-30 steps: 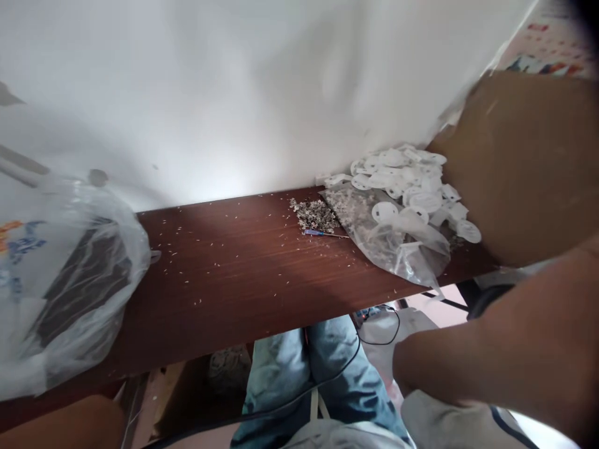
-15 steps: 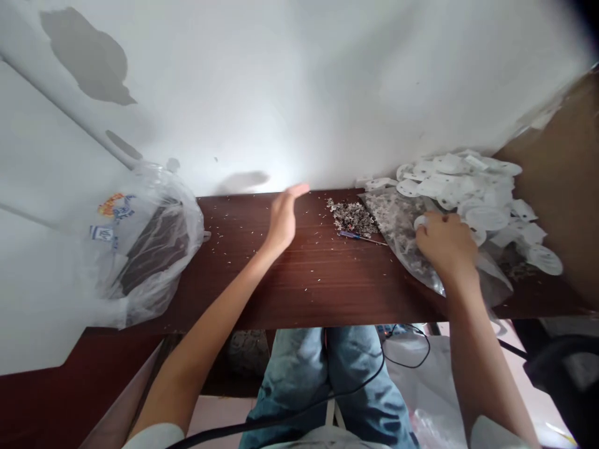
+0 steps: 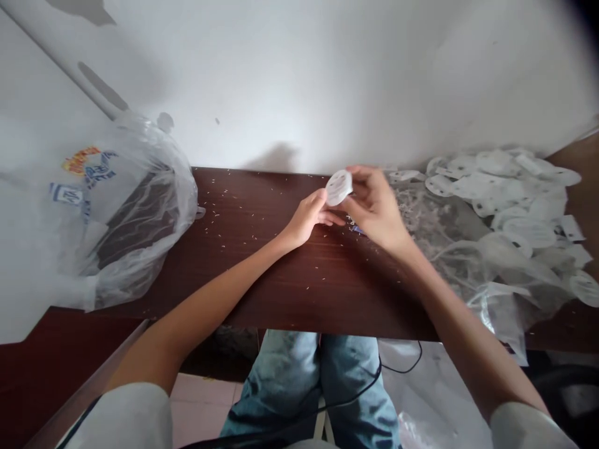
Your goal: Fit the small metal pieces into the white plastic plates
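Clear plastic forms the bulging bag (image 3: 140, 262) left of both hands' fingers, its mouth turned towards them, perhaps for easy reach. The left hand (image 3: 302, 221) sets its thumb at the white disc's (image 3: 339, 187) rim, its other fingers spread below; whether they pinch cannot be told. The right hand (image 3: 378, 209) grips the disc's right edge, probably leaving its tilted face visible. Beneath those fingers, a blue handle (image 3: 358, 229) lies on the surface (image 3: 281, 293); to their right, a heap of white discs (image 3: 496, 187) sits within reach.
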